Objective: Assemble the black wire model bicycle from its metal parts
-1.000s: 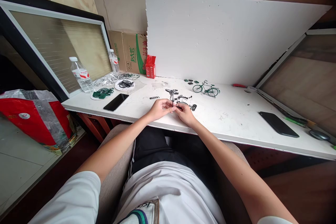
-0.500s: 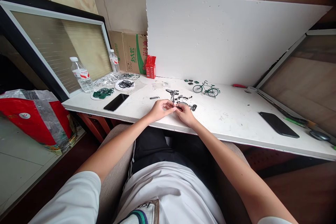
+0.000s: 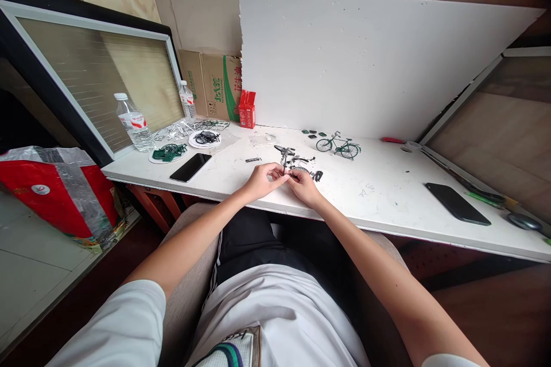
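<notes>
At the middle of the table's front part, my left hand (image 3: 266,181) is closed on a small dark bicycle assembly (image 3: 284,155) that sticks up beyond the fingertips. My right hand (image 3: 303,188) pinches at the same spot, its fingertips touching those of the left; the small part between them is mostly hidden. Just beyond the hands lie loose black parts (image 3: 318,175), one of them a spoked wheel partly covered by the right hand. A green model bicycle (image 3: 338,145) stands farther back to the right.
Left on the table (image 3: 232,183) are a phone (image 3: 190,167), plates of green (image 3: 169,152) and black parts (image 3: 206,137), and bottles (image 3: 134,123). A red box (image 3: 247,109) stands behind. Another phone (image 3: 457,204) and a mouse (image 3: 524,222) lie right.
The dark assembly has tilted slightly, its upper end shifting a little to the right. Both hands stay almost where they were.
</notes>
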`<state>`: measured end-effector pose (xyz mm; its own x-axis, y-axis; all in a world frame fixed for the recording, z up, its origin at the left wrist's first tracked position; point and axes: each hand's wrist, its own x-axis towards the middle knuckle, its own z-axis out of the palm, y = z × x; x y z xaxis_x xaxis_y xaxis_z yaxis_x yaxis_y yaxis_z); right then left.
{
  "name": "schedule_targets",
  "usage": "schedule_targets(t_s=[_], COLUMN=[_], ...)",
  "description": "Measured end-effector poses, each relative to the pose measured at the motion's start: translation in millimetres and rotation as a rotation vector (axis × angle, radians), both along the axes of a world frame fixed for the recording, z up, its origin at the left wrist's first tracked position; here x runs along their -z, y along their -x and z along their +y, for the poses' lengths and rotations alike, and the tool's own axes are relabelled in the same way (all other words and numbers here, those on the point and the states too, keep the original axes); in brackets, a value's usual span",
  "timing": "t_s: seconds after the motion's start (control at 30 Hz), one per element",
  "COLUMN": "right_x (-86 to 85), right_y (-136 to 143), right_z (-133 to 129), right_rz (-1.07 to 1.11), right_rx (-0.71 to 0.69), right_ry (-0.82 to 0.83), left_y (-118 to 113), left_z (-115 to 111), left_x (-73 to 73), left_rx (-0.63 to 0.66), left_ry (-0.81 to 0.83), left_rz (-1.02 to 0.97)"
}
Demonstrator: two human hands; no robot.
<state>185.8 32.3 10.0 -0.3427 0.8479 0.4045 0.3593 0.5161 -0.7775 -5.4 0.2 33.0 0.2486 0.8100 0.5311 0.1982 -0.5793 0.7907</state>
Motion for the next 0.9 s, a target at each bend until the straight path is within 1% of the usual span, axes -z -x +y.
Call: schedule_targets(t_s=[0.13, 0.3, 0.6, 0.9], right_x=[-2.8, -5.6, -3.4, -6.0], right_y=[1, 1, 0, 0], right_z=[-2, -4, -1, -3], right_rz=[-0.001, 0.022, 0.031, 0.013], right_rx=[0.016, -0.015, -0.011, -0.031], right_ry=[0.020, 0.044, 0.037, 0.028], left_y=[2, 3, 2, 2], left_z=[1, 0, 0, 9], left_x=[0.0, -0.5, -1.7, 9.3], left_rx=[0.007, 0.021, -0.013, 0.023], left_ry=[0.004, 0.017, 0.004, 0.056], left_rz=[0.002, -0.021, 0.008, -0.047])
